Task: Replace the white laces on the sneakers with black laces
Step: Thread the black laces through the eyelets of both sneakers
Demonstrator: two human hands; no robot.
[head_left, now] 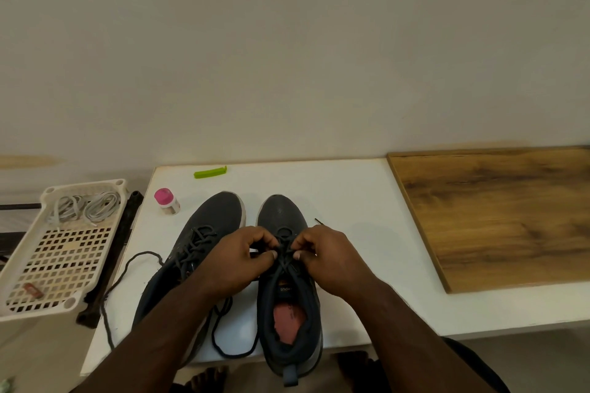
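Tabletop (351, 195): smooth white slab, rectangular, matte.
Sneakers: two dark grey knit-mesh shoes side by side, toes away; left sneaker (207, 226) angled, right sneaker (281, 214) straight, reddish insole visible inside.
Black laces (127, 277): thin round cord, threaded through the left sneaker's eyelets, loose ends trailing in loops over the tabletop edge and between the shoes.
Left hand (236, 262): fingers closed, pinching the black lace at the right sneaker's eyelets.
Right hand (329, 258): fingers closed, pinching the same lace from the opposite side.
White laces (86, 207): flat pale cords, bundled in the basket (57, 265), a cream plastic lattice tray left of the tabletop.
Wooden board (495, 217): brown grained panel, flat, at right.
Green clip (210, 172): slim plastic bar near the far edge.
Small bottle (166, 200): round, pink cap.
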